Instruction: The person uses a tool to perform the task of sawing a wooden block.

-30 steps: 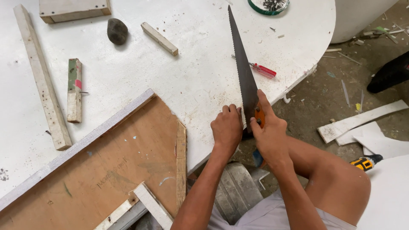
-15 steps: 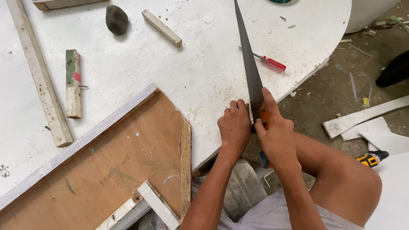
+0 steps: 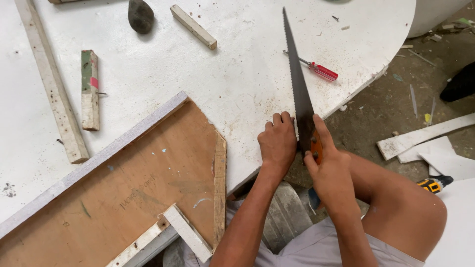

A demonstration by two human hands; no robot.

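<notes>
A hand saw [image 3: 297, 84] with a dark blade lies edge-on across the white round table [image 3: 247, 84], teeth to the left. My right hand [image 3: 329, 165] grips its orange handle, index finger stretched along the blade. My left hand [image 3: 278, 143] is curled into a fist on the table edge, right beside the blade. Left of my hands lies a brown plywood panel [image 3: 133, 188] with wooden strips nailed along its edges.
On the table: a red-handled screwdriver [image 3: 316, 70], a dark stone [image 3: 140, 16], a short white wood block [image 3: 194, 26], a painted wood piece [image 3: 89, 89] and a long batten [image 3: 52, 84]. The dirty floor to the right holds white board scraps [image 3: 425, 141] and a yellow tool [image 3: 433, 184].
The saw has slid forward across the table and my hands have followed it. The view has shifted slightly, so the table objects sit higher in frame.
</notes>
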